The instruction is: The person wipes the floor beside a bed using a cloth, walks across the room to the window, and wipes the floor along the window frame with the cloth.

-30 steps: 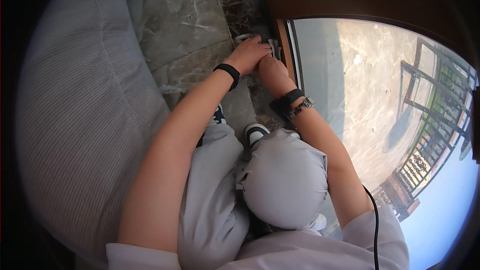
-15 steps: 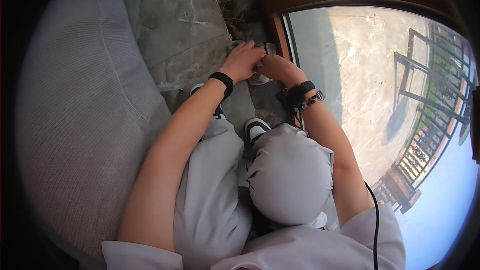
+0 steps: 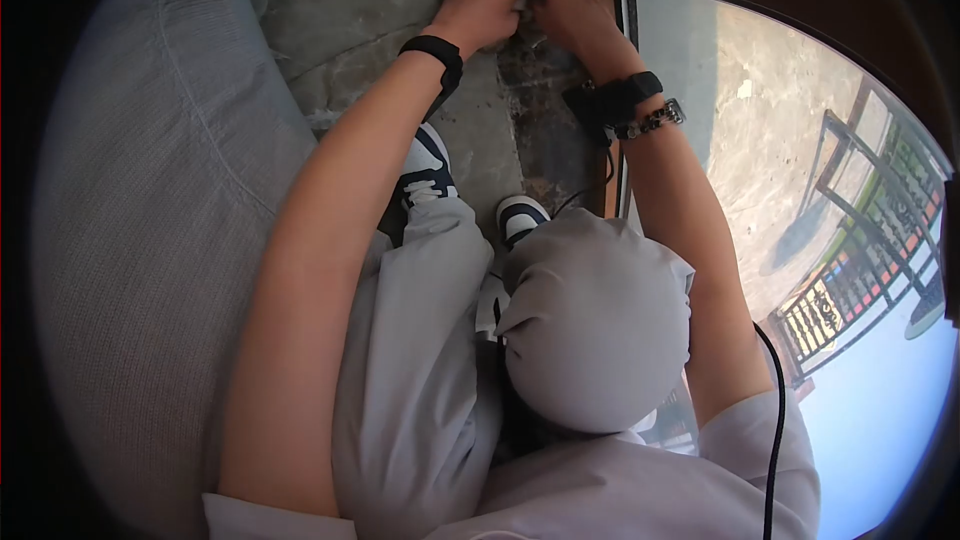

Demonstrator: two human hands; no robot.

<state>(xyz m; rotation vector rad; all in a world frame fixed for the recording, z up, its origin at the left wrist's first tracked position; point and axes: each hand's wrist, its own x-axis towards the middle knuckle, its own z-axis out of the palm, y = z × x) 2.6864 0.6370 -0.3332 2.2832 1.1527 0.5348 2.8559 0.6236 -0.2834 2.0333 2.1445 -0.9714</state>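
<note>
At the top of the view, a crumpled greyish cloth (image 3: 523, 0) lies between my hands near the foot of the door frame. My left hand (image 3: 488, 2) is curled over it, fingers bent and pressed down. Close beside it, my right hand (image 3: 574, 14) is closed on the cloth's right side, with its fingertips largely hidden. The two hands almost touch. Black bands circle both wrists, and a beaded bracelet (image 3: 650, 120) sits on the right one.
A grey ribbed sofa (image 3: 150, 240) runs along the left. Marble floor tiles (image 3: 340, 0) and a darker stone strip (image 3: 550, 130) lie below. A brown-framed glass door (image 3: 680, 70) stands at the right. My knee (image 3: 600, 330) and shoes (image 3: 428, 165) are in the middle. A black cable (image 3: 775, 420) hangs by my right arm.
Both hands and the cloth have shifted farther up in the view, away from my body along the door frame. My arms are more stretched, and more of my left-side shoe shows.
</note>
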